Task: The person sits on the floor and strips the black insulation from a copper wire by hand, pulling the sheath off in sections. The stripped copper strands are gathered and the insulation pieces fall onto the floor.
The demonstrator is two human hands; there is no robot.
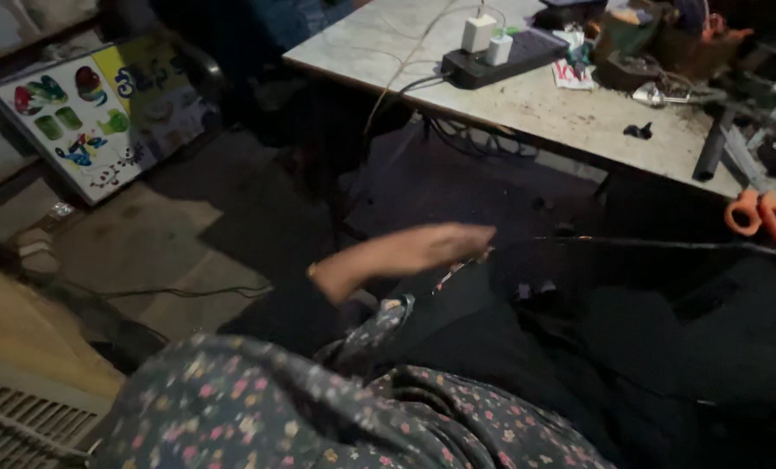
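Observation:
My left hand (423, 250) reaches out to the right from a dark floral sleeve (318, 408). It lies flat, palm down, fingers stretched together, at the edge of a large black cloth (631, 330) spread over my lap and the table edge. Motion blurs the hand, and nothing shows in its grip. Orange-handled scissors (763, 217) lie on the cloth at the far right, well away from the hand. My right hand is out of view.
A pale worktable (544, 108) stands at the back with a black power strip (492, 59) holding white chargers, cables and cluttered small items. A colourful picture board (93, 113) leans at the left on the floor. A slatted grille (15, 426) sits at the bottom left.

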